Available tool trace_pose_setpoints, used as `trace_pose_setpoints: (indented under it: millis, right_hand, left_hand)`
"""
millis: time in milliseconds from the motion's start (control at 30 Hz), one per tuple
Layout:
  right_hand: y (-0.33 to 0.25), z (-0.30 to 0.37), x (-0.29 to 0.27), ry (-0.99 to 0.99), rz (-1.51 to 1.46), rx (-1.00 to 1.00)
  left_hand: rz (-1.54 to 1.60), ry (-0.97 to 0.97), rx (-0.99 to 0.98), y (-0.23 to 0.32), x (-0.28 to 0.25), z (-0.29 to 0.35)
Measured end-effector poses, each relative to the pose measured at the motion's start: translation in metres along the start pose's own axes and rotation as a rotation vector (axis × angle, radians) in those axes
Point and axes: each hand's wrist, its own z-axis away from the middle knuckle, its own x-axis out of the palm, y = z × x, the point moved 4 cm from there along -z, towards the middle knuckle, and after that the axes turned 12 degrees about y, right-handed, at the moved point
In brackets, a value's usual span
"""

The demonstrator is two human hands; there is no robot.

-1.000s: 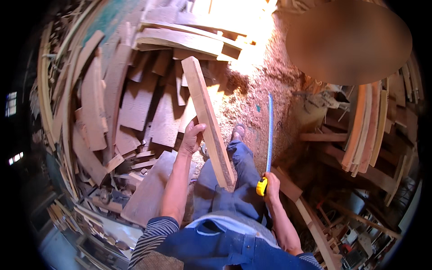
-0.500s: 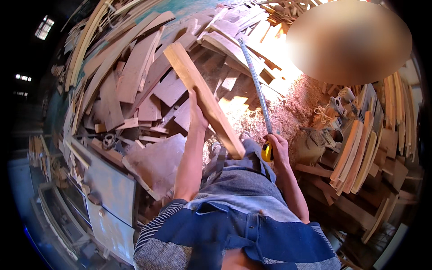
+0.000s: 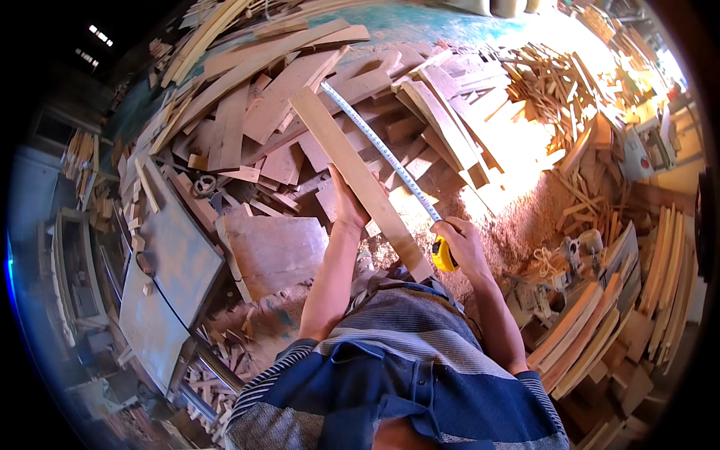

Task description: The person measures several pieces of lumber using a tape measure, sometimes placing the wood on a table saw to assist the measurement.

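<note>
My left hand (image 3: 346, 201) is closed round a long wooden board (image 3: 358, 176), which slants from upper left down toward my waist. In my right hand (image 3: 460, 238) is a yellow and black tape measure (image 3: 444, 256). Its pale blade is drawn out far and runs up and left, nearly alongside the board. The blade's far tip lies close to the board's upper end, though I cannot tell whether they touch. Part of my left hand's fingers is hidden behind the board.
A big heap of offcut planks (image 3: 300, 97) lies ahead. Wood shavings (image 3: 517, 210) cover the floor at the right. A flat grey panel (image 3: 176, 262) stands at the left, with a square sheet (image 3: 274, 251) beside it. Stacked boards (image 3: 581, 330) are at the lower right.
The tape's blade has swung left, so it now runs close along the board. My right hand has shifted slightly, and my view has turned to the right.
</note>
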Motion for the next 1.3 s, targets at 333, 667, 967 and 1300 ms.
trace_pose_setpoints:
  millis: [333, 667, 967, 1300]
  right_hand:
    - [-0.009, -0.018, 0.029, -0.110, -0.021, -0.035]
    - [0.057, 0.003, -0.049, -0.188, 0.238, 0.048]
    - [0.052, 0.033, -0.121, -0.166, 0.339, 0.244]
    - [0.073, 0.035, -0.098, -0.190, 0.276, 0.267]
  left_hand:
    - [0.002, 0.070, 0.114, -0.001, 0.008, 0.023]
    - [-0.006, 0.389, 0.311, 0.008, -0.045, -0.014]
    - [-0.173, 0.611, 0.318, 0.027, -0.070, 0.002]
    - [-0.343, 0.686, 0.304, 0.028, -0.057, 0.017]
